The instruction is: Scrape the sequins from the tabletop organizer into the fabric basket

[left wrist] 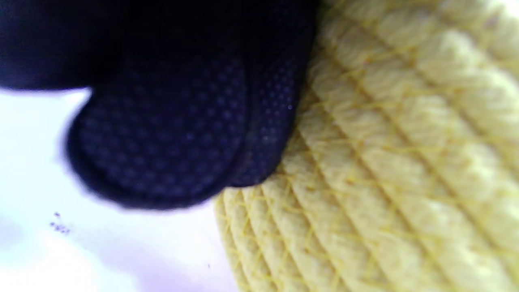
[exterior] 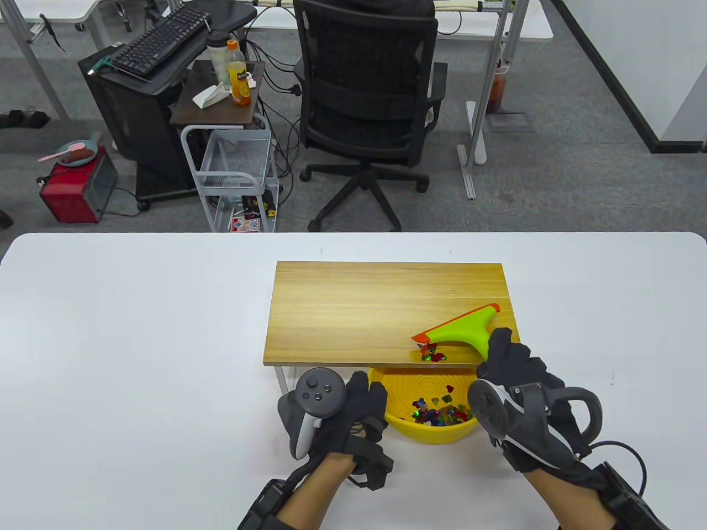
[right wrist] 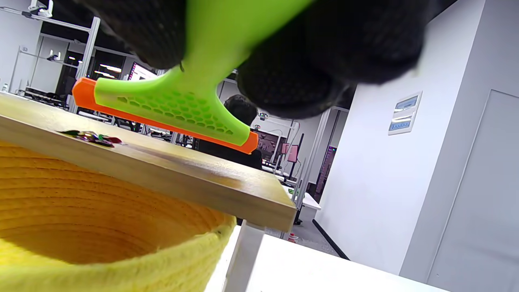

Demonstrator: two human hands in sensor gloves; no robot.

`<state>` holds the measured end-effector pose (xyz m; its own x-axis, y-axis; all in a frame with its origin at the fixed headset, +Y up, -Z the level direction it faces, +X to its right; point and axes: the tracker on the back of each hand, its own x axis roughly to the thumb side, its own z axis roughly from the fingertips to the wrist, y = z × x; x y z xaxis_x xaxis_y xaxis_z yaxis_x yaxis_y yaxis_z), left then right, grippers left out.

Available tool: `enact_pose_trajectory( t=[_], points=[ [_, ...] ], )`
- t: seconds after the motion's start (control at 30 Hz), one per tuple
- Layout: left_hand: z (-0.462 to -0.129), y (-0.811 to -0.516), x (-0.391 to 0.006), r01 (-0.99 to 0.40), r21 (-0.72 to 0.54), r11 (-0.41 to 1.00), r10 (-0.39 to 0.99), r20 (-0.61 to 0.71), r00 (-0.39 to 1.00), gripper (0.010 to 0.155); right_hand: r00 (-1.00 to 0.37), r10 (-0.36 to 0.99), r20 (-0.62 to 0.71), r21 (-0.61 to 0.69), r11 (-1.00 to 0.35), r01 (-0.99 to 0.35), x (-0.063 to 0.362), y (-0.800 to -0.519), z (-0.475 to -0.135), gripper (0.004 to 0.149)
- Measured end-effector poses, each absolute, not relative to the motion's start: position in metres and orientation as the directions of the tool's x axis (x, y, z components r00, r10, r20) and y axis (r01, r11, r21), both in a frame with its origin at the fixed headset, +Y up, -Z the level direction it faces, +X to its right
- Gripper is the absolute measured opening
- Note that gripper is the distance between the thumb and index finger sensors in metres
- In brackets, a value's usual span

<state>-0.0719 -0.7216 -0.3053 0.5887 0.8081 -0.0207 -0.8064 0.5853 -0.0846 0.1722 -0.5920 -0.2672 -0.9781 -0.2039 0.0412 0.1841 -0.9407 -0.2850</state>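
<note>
The right hand (exterior: pixel 516 364) grips the handle of a green scraper (exterior: pixel 461 330) with an orange blade edge; the right wrist view shows the gloved fingers (right wrist: pixel 284 81) wrapped around that handle, and shows the blade lifted off the wood at the far end. A small cluster of sequins (exterior: pixel 432 352) lies on the wooden tabletop organizer (exterior: pixel 381 309) near its front edge, just by the scraper's left tip. Below that edge sits the yellow fabric basket (exterior: pixel 409 433), partly under the organizer, with more sequins piled inside. The left hand (exterior: pixel 359 408) rests against the basket's left side; only the left wrist view shows a fingertip (left wrist: pixel 170 142) pressed on the woven wall, though it is blurred. All stands on a white table (exterior: pixel 132 342). Beyond it are a black office chair (exterior: pixel 367 94) and a wire cart (exterior: pixel 235 165).
</note>
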Motion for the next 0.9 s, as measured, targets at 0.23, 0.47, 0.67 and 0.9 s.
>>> enact_pose_trajectory(
  t=[0.23,0.47,0.67,0.9],
  points=[
    [-0.305,-0.721,-0.073,-0.803,-0.086,0.59,0.805,-0.016,0.593,0.057,-0.976,-0.216,0.041,-0.26,-0.945,0.198,0.167,-0.604,-0.279,0.061],
    [-0.305,-0.722,-0.072,-0.804,-0.089,0.588,0.806,-0.014,0.592,0.057,-0.972,-0.219,0.085,-0.271,-0.944,0.189,0.178,-0.606,-0.249,0.061],
    [-0.305,-0.721,-0.072,-0.803,-0.088,0.59,0.805,-0.01,0.593,0.057,-0.966,-0.226,0.126,-0.273,-0.944,0.186,0.195,-0.605,-0.211,0.06],
    [-0.304,-0.72,-0.071,-0.801,-0.086,0.592,0.803,-0.013,0.596,0.057,-0.965,-0.231,0.127,-0.278,-0.942,0.189,0.202,-0.605,-0.202,0.061]
  ],
)
